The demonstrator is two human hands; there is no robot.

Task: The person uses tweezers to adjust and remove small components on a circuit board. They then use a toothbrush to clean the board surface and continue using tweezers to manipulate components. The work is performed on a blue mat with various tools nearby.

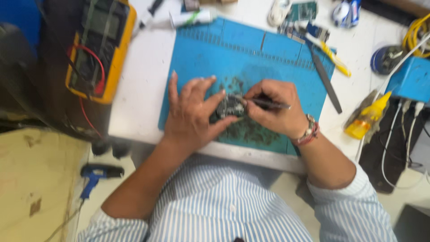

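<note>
Two bare hands meet over one small dark circuit board (230, 106) lying near the middle of a blue rubber work mat (268, 54). The left hand (190, 114) lies spread, its fingers wide, thumb and forefinger pinching the board's left side against the mat. The right hand (275, 107) has its fingers curled tightly round one thin dark metal tool (266, 103), whose tip touches the board's right edge.

One yellow-cased multimeter (101, 47) with one red lead sits well to the left on the white table (143, 85). One white tube (192, 18) lies beyond the mat's far edge, one flat grey metal file (327, 83) crosses its right corner, and one yellow squeeze bottle (368, 115) lies off the right side.

Open mat shows beyond the hands, toward the far edge; bare table lies left of the mat. The table's near edge runs close under both wrists.
</note>
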